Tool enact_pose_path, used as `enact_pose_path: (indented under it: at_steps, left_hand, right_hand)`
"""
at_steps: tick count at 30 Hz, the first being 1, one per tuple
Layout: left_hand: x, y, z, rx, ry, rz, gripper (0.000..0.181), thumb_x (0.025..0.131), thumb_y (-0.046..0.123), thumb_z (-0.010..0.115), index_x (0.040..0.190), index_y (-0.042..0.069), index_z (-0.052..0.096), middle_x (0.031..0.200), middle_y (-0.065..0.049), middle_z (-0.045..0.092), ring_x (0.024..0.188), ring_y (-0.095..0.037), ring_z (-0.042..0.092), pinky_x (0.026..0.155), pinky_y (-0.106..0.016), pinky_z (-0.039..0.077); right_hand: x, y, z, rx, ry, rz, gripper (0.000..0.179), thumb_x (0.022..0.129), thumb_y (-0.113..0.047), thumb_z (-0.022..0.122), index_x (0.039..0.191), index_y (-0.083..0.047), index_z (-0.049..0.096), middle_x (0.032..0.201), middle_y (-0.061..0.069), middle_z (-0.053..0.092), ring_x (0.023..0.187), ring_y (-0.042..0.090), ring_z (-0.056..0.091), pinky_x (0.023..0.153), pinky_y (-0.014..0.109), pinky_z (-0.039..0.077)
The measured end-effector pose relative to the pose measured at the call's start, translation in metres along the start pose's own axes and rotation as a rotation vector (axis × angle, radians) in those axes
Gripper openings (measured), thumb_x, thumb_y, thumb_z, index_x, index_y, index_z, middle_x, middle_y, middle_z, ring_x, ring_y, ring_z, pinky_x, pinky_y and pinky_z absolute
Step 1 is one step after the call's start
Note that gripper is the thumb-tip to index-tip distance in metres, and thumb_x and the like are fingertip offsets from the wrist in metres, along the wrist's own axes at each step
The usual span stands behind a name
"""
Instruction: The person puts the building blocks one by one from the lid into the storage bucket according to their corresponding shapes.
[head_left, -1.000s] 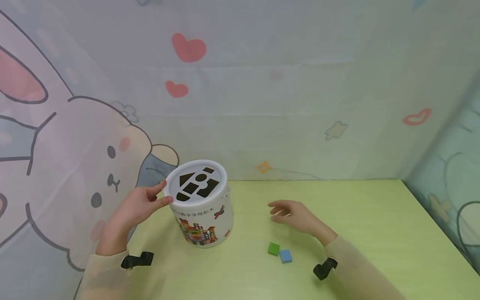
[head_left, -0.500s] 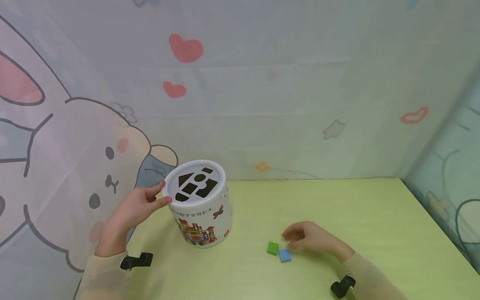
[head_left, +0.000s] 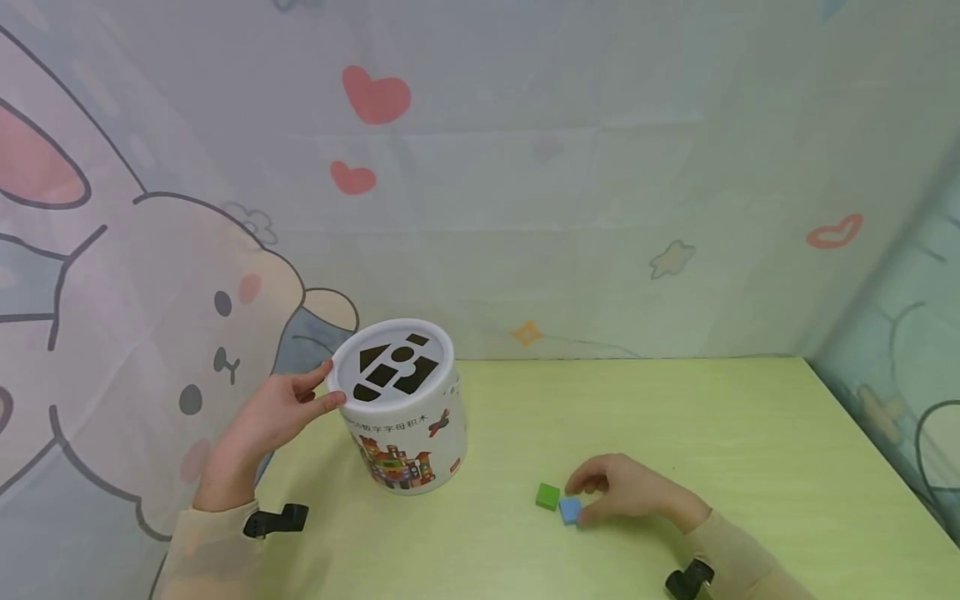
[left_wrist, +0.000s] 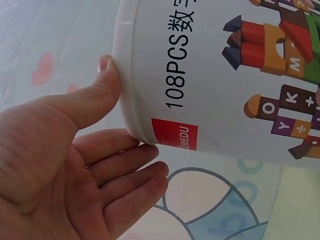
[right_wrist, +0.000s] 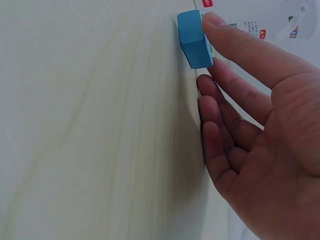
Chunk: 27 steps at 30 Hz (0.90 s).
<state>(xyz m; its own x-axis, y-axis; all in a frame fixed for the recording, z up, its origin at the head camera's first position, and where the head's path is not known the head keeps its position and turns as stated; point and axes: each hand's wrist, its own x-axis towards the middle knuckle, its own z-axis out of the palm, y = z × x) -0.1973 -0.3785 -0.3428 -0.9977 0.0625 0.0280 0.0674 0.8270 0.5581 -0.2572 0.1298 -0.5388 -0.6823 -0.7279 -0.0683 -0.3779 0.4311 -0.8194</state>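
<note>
A white toy-block bucket (head_left: 420,450), its lid (head_left: 352,362) cut with shaped holes, stands upright on the table. My left hand (head_left: 273,421) touches the lid's rim with thumb and index finger. In the left wrist view that hand (left_wrist: 85,145) has its thumb on the rim, other fingers loosely extended beside the bucket (left_wrist: 215,90). My right hand (head_left: 637,492) has thumb and index finger at opposite sides of a small blue block (head_left: 569,510); its other fingers curl loosely. The right wrist view shows the thumb against the blue block (right_wrist: 194,37). A green block (head_left: 547,497) lies just left of it.
The light green table (head_left: 720,433) ends at a fabric backdrop (head_left: 585,200) with hearts and a rabbit. At the far right a dark cable (head_left: 917,450) hangs along the side cloth.
My right hand has come down and toward me from above the table to the blue block, its thumb now against it. The left hand, the bucket and both blocks have stayed put.
</note>
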Motion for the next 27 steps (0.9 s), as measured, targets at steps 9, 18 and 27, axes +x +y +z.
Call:
enact_pose_path:
  at_steps: [9,18,27]
  left_hand:
    - [0.0003,-0.001,-0.0001,-0.002,-0.001,0.0,0.082,0.101,0.051,0.072,0.163,0.007,0.04,0.156,-0.032,0.046,0.136,-0.054,0.053,0.098,-0.061,0.053]
    - [-0.0009,0.0031,-0.0003,-0.012,0.004,0.009,0.081,0.102,0.051,0.072,0.162,0.006,0.041,0.158,-0.03,0.046,0.136,-0.054,0.052,0.098,-0.06,0.054]
    - [-0.0011,0.0022,-0.0001,-0.009,0.012,0.018,0.079,0.102,0.048,0.072,0.162,0.005,0.042,0.159,-0.028,0.045,0.137,-0.053,0.052,0.096,-0.058,0.055]
  right_hand:
    - [-0.0023,-0.0074,0.0017,-0.036,0.01,-0.046,0.028,0.089,-0.028,0.09,0.114,-0.021,0.08,0.115,-0.011,0.073,0.107,0.015,0.064,0.094,0.032,0.053]
    - [-0.003,-0.0056,0.0026,-0.062,0.029,-0.072,0.024,0.091,-0.029,0.089,0.111,-0.021,0.08,0.111,-0.013,0.072,0.103,0.011,0.064,0.091,0.03,0.053]
    - [-0.0028,-0.005,0.0006,-0.067,0.017,-0.088,0.024,0.091,-0.028,0.088,0.112,-0.023,0.076,0.102,-0.012,0.069,0.091,0.009,0.06,0.081,0.028,0.051]
